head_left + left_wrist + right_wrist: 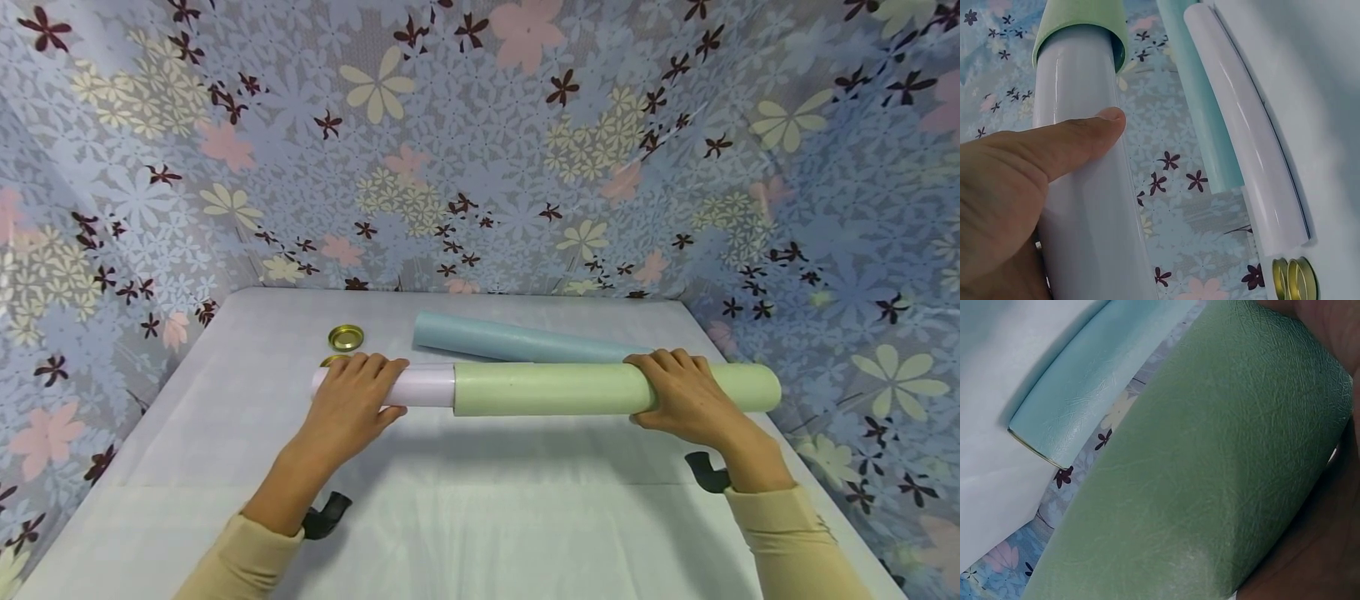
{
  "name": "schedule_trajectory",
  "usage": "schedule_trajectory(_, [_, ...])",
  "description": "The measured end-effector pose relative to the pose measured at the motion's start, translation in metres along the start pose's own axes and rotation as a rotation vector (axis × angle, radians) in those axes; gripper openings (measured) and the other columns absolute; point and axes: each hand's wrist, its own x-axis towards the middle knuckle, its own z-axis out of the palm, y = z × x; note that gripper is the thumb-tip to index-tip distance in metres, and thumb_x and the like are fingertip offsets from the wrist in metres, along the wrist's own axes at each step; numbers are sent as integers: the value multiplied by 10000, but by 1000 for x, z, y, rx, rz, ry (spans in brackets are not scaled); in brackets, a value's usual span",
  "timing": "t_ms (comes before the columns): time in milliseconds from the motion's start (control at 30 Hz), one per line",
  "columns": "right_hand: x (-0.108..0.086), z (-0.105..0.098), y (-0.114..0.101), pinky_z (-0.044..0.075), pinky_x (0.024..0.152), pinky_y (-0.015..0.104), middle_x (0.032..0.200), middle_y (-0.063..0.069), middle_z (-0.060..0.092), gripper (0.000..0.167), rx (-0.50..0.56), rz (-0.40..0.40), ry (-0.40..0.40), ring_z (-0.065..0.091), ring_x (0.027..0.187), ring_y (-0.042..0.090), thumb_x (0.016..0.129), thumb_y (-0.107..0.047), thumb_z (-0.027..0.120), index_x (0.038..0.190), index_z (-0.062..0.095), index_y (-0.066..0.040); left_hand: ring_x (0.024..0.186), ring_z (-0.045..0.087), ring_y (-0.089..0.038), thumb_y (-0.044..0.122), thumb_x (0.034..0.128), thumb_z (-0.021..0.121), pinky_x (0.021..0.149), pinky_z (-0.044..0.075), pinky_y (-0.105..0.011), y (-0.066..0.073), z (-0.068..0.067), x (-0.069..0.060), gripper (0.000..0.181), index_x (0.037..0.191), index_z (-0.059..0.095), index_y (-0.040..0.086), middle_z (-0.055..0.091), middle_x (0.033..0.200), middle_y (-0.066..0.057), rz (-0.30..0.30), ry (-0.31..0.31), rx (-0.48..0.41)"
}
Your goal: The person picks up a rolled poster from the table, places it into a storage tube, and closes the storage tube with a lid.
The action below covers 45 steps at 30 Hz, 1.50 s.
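Green tube (551, 389) lies between right fingers (666, 363) and thumb (647, 418).

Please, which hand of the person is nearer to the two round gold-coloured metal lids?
The left hand. It holds the glossy whitish tube, just on the near side of the lids; the right hand grips the textured pale-green tube, well to their right.

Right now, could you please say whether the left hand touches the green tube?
Apart: the head view shows bare white tube between the left hand and green tube.
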Motion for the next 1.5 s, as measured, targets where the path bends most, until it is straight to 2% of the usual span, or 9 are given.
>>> schedule_trajectory(533, [4,1,-7,378,816,547,1131,134,594,741,9,-19,38,512,1043,368,617,-327,859,1252,532,-131,1066,565,-268,384,733,793,916,436,-442,7,3,5,632,1264,537,155,630,1114,-63,-3,-4,6])
schedule_trajectory(900, [7,2,-12,373,852,569,1163,145,581,748,6,-5,9,497,1084,377,638,-360,842,1272,514,-135,1072,560,-263,369,740,792,941,432,-447,12,7,7,626,1271,532,163,627,1124,-58,-3,-10,-23])
schedule_trajectory(1167, [9,2,-13,377,843,560,1159,143,589,742,5,-16,19,505,1069,371,632,-356,845,1263,523,-134,1057,565,-261,370,725,803,926,441,-441,14,7,8,629,1254,541,154,634,1104,-54,11,12,-18])
schedule_trajectory(1500, [11,1,-17,370,867,567,1188,144,576,752,6,-2,-10,490,1097,369,644,-373,839,1280,513,-138,1050,566,-255,379,731,794,922,441,-436,18,8,10,625,1255,546,144,636,1095,-45,25,11,-11])
